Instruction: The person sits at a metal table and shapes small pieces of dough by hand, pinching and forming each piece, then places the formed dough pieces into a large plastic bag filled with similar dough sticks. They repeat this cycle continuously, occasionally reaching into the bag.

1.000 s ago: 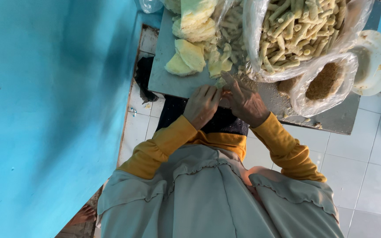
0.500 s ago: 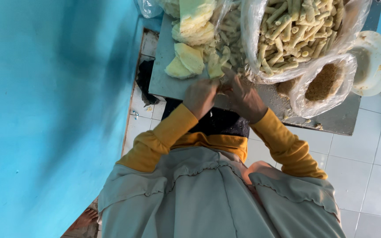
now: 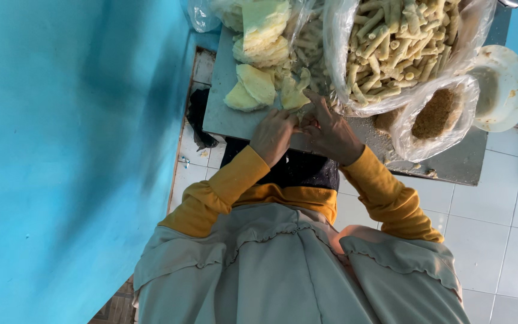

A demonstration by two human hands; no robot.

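We see soft, even daylight, bright without harsh edges. A broad, faint shadow darkens the plain turquoise painted wall (image 3: pixel 61 150) near the top. Glare whitens the clear crinkled plastic bags (image 3: pixel 343 54) and the round white plate (image 3: pixel 505 90). Focus is fairly sharp throughout; the pale grey garment (image 3: pixel 295 276) nearest us looks stretched by the wide lens.

Mustard-yellow long sleeves with gathered cuffs under a pale grey, frilled-edge garment.
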